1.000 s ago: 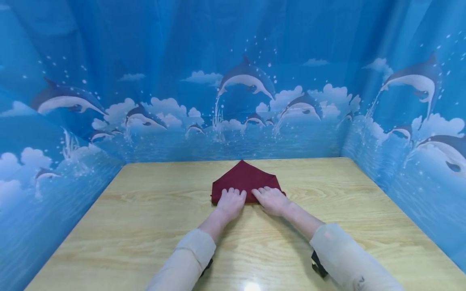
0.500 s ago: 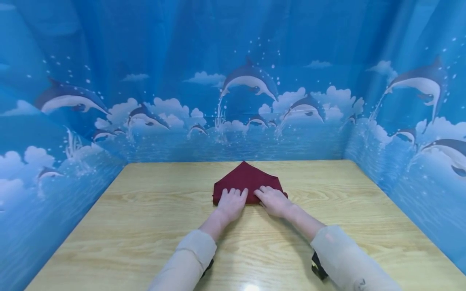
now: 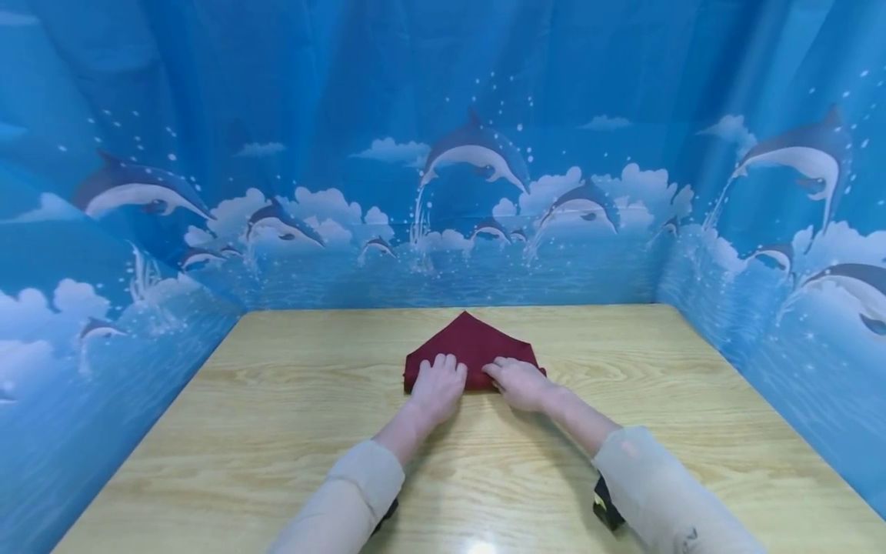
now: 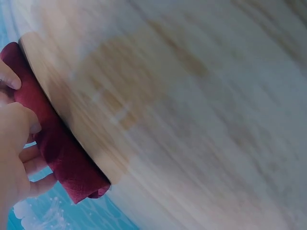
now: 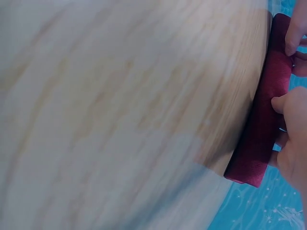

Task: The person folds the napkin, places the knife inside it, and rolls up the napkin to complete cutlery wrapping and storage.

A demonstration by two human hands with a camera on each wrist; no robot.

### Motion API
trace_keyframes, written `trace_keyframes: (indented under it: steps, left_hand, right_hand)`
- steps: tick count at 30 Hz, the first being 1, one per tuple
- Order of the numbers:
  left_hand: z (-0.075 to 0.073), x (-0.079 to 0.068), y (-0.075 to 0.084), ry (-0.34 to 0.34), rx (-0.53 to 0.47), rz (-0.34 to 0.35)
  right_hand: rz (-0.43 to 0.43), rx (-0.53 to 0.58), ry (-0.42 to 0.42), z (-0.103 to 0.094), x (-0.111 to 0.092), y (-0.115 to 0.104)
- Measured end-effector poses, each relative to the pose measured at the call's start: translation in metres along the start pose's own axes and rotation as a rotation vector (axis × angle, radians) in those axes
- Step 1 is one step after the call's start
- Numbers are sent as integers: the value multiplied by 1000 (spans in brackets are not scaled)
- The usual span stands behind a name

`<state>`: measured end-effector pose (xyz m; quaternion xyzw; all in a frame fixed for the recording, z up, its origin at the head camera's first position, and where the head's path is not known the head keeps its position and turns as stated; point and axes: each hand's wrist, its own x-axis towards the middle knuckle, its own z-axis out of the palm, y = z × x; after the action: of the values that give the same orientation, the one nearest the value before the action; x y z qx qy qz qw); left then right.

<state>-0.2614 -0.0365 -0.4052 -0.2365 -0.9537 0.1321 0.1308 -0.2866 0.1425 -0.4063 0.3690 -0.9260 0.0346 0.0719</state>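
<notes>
A dark red cloth [image 3: 472, 337] lies toward the far side of the wooden table, its far part flat and coming to a point. Along its near edge it is rolled into a thick band, seen in the left wrist view as a red roll [image 4: 72, 160]. My left hand [image 3: 439, 386] grips this roll left of its middle, thumb on the near side and fingers over the top. To the right, my right hand [image 3: 521, 384] holds the same roll, its thumb pressing the near face in the right wrist view. The underside of the roll is hidden.
The light wood table [image 3: 291, 431] reaches from the near edge of view to a blue curtain [image 3: 332, 261] printed with dolphins, which closes in the back and both sides. The cloth's tip lies close to the table's far edge.
The cloth has come very slightly toward me, its far tip now a little farther from the back edge. Both hands keep hold of the roll, with the left fingers shifting slightly over it.
</notes>
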Motion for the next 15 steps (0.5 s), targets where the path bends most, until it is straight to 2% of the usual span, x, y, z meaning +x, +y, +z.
trace_keyframes:
  steps: [7,15]
  left_hand:
    - [-2,0,2,-29,8,-11]
    - [4,1,3,17,3,-31]
  right_hand:
    - [27,-12,-24,1,3,0]
    - [84,47,-46,0,9,1]
